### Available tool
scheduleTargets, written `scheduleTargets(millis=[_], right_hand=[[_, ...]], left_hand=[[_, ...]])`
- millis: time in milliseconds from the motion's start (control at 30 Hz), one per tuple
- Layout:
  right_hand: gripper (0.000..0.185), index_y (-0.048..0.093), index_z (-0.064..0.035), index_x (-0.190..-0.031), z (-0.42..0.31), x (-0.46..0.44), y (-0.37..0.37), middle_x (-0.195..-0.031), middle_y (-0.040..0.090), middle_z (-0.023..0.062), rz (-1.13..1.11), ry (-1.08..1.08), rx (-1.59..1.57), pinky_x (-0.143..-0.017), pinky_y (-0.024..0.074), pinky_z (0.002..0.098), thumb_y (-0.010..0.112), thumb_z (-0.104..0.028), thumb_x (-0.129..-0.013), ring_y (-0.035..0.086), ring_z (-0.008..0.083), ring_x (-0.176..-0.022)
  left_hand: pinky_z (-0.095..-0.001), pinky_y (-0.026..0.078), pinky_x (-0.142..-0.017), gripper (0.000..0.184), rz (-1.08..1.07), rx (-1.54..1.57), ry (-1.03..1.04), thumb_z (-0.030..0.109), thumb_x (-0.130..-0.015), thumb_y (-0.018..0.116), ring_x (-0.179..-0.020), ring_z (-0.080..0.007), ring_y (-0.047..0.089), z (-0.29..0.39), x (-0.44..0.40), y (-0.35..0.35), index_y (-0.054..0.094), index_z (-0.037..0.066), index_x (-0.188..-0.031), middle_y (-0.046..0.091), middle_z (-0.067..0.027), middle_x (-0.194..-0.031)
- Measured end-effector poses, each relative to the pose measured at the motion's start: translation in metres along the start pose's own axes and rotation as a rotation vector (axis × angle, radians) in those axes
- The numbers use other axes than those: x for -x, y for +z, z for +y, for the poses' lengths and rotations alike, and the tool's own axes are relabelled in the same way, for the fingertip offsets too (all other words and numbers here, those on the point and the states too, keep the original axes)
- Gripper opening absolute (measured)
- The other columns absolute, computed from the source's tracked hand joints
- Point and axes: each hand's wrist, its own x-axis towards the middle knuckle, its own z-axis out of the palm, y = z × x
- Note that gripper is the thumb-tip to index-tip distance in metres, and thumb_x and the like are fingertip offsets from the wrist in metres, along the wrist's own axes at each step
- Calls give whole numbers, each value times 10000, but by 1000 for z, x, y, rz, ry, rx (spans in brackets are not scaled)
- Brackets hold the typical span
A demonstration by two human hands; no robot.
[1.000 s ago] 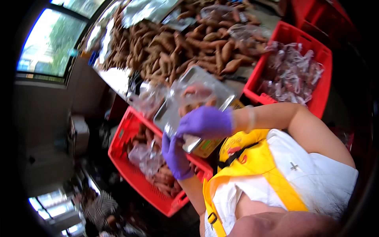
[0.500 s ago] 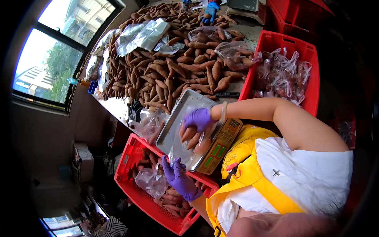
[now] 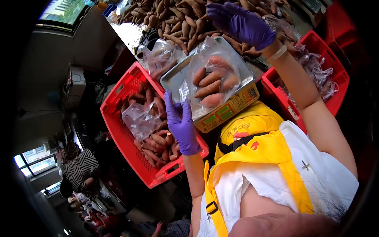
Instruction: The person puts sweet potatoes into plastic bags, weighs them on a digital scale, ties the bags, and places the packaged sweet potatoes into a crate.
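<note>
My left hand [image 3: 182,128], in a purple glove, is at the left edge of the scale tray [image 3: 247,75], thumb and forefinger apart beside the edge of a clear bag [image 3: 205,63]. Several reddish sweet potatoes [image 3: 208,88] lie inside this bag on the tray. Below the tray, the yellow scale body [image 3: 241,103] shows lit green displays. My right hand [image 3: 241,24], also gloved in purple, is stretched out over the near part of a large sweet potato pile [image 3: 173,19], its fingers extended and nothing visible in them.
A red crate [image 3: 136,166] at the left holds loose sweet potatoes and a clear bag [image 3: 141,120]. Another red crate [image 3: 335,96] at the right contains tied bags. A filled bag [image 3: 161,58] rests beside the tray. People [image 3: 81,168] are in the background at lower left.
My right hand has left the bagged sweet potatoes and moved up and right over the pile. The bag now lies on the tray. The camera view has shifted.
</note>
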Motion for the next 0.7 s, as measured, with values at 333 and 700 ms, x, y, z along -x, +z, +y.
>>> scheduleTargets(millis=[333, 700], right_hand=[[296, 655, -45, -1009, 114, 35, 44, -983, 663, 192, -354, 481, 2093, -816, 512, 392, 714, -118, -728, 645, 339, -912], [599, 587, -69, -1132, 147, 56, -20, -1077, 562, 185, 153, 271, 1893, -895, 455, 420, 821, -237, -608, 553, 371, -1010]], left_hand=[[-271, 466, -810, 446, -32, 181, -118, 44, -920, 558, -818, -119, 570, 6, 5, -9, 488, 5, -1359, 618, -56, -942], [-240, 442, -799, 463, -52, 302, -148, 45, -907, 569, -795, -107, 565, 10, 14, 3, 497, 1, -1362, 570, -18, -837]])
